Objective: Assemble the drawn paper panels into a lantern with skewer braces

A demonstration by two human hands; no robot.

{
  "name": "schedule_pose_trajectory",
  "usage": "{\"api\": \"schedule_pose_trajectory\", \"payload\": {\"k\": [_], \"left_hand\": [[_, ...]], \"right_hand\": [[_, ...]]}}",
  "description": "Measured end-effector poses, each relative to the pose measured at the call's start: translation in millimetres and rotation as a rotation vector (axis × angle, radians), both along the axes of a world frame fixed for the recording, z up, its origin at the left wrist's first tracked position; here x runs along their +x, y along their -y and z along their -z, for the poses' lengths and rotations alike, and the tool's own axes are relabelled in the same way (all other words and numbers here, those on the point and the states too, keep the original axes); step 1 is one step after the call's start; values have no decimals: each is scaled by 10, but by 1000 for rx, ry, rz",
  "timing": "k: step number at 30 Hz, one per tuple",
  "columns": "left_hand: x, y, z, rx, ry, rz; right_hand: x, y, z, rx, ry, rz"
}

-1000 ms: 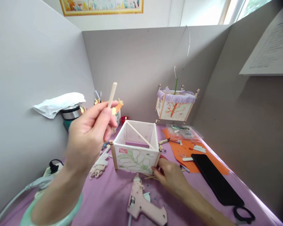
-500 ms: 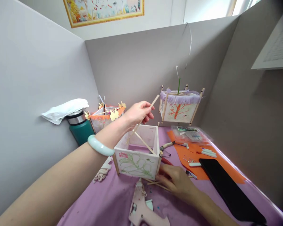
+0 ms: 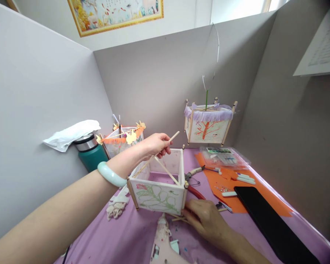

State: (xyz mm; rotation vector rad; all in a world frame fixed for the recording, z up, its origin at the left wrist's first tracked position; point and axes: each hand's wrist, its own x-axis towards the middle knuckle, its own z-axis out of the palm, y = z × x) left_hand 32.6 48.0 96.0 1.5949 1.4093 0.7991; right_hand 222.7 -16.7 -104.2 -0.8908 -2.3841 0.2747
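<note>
A square paper lantern frame with wooden corner posts and a green and pink flower drawing stands in front of me, its top uncovered. My left hand pinches a thin wooden stick above the frame, slanting down to its left front corner. Another thin stick lies diagonally inside the frame. Low at the front right corner, my right hand is closed around the post's foot, its fingertips partly hidden. A pale pink glue gun lies just in front, its nozzle close to the lantern.
Behind on the left stand a green bottle and an orange-trimmed lantern. A purple-fringed lantern hangs at back right. Pliers, orange sheets, a plastic case and a black phone lie on the right.
My left hand has moved down and slightly left, and the stick's lower end now meets the front left corner of the frame. My right hand stays at the lantern's lower right corner.
</note>
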Motion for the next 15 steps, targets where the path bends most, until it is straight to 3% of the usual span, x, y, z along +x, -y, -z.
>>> {"api": "schedule_pose_trajectory", "payload": {"k": [15], "left_hand": [[51,-36,21,-120,-36,-27]], "right_hand": [[-12,0,-6,-8,39,12]]}}
